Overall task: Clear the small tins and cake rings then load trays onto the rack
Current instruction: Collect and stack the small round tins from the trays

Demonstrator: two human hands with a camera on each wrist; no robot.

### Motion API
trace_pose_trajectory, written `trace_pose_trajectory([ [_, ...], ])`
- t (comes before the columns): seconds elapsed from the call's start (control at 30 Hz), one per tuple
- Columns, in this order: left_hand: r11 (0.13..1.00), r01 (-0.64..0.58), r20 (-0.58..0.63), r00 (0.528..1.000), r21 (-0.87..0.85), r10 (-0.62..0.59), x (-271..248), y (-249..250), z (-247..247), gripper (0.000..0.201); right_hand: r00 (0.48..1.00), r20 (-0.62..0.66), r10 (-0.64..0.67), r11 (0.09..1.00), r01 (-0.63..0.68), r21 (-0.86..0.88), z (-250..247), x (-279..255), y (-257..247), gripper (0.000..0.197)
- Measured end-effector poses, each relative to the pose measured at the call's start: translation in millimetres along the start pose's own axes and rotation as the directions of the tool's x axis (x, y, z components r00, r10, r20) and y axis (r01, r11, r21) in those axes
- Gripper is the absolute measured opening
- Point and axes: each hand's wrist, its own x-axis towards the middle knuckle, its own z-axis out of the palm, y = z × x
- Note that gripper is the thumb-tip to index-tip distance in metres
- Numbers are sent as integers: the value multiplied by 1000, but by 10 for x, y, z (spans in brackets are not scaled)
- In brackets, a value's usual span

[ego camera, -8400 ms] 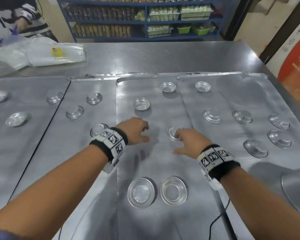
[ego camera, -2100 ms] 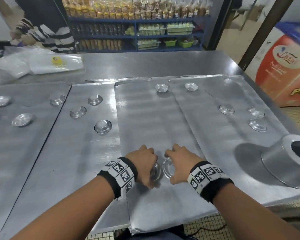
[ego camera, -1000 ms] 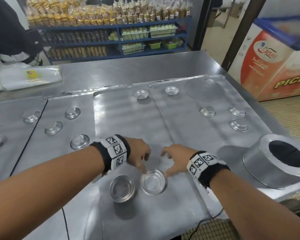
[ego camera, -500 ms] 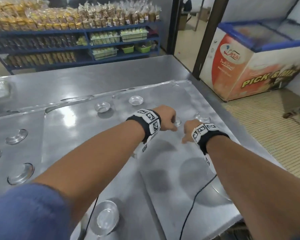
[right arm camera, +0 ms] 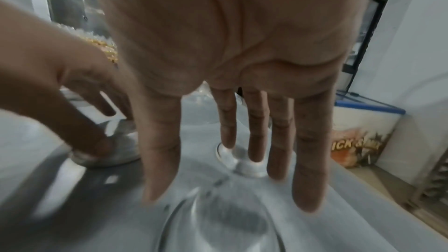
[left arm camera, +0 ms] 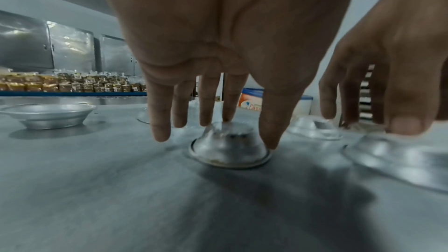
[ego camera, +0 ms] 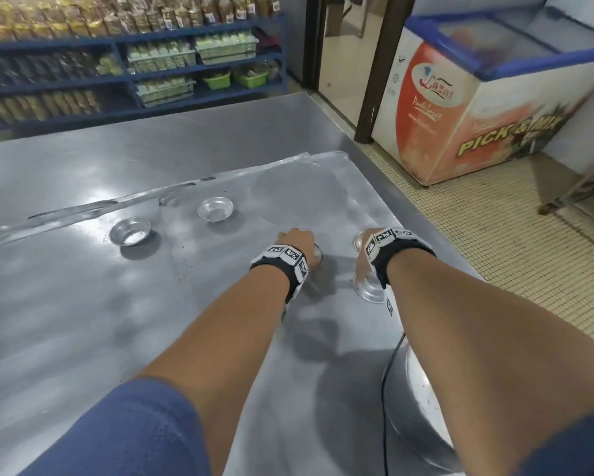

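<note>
Two hands work at once, evidently to halve the clearing: left hand (left arm camera: 218,26), fingers straight and spread, touches one upturned tin (left arm camera: 229,146) on the tray (ego camera: 220,304) near the table's (ego camera: 151,139) right edge, while right hand (right arm camera: 218,45) hangs extended over a second tin (right arm camera: 242,168), neither gripped.

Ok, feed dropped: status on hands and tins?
Left hand fingers touching one upturned tin. Right hand open above second tin. Two upright tins beyond; nothing blocking.

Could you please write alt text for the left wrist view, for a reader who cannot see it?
The left hand hangs low, fingers spread around a small tin lying upside down on a metal tray. Beside it, the right hand is over a second upside-down tin; an upright tin sits at far left.
</note>
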Motion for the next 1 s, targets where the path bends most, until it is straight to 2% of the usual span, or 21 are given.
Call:
trace_pose_trajectory([
  [0.13, 999, 27, 18, 999, 36, -28, 174, -50, 85, 37, 999, 31, 12, 999, -11, -49, -33, 125, 69, 54],
  [0.27, 998, -19, -14, 1000, 65, 20, 190, 6, 41, 24, 995, 67, 72, 997, -70, -32, 55, 269, 95, 58],
  [0.43, 990, -25, -44, 999, 135, 31, 212, 75, 66, 54, 995, 45, 91, 990, -95, 105, 208, 412, 78, 64],
  [0.5, 984, -27, -51, 998, 175, 37, 200, 64, 106, 60, 994, 74, 78, 992, -85, 96, 252, 464, 81, 63],
  [0.53, 983, -23, -46, 998, 182, 32, 193, 50, 117, 64, 994, 86, 67, 996, -72, 56, 267, 480, 87, 56],
  [0.63, 993, 30, -8, 1000, 112, -29, 153, -5, 75, 83, 997, 49, 64, 998, -65, 17, 292, 495, 92, 52],
  [0.73, 996, 49, 9, 999, 78, -49, 31, -46, -64, 88, 997, 37, 67, 996, -69, 48, 241, 456, -5, 57],
  [0.87, 995, 55, -40, 998, 84, -52, -252, -154, -301, 82, 999, 23, 34, 999, -35, 33, 120, 340, -197, 53],
  [1.0, 996, 29, -59, 998, 88, -24, -664, -344, -585, 37, 1000, 13, 25, 991, -27, 129, -55, -31, -489, 43],
])
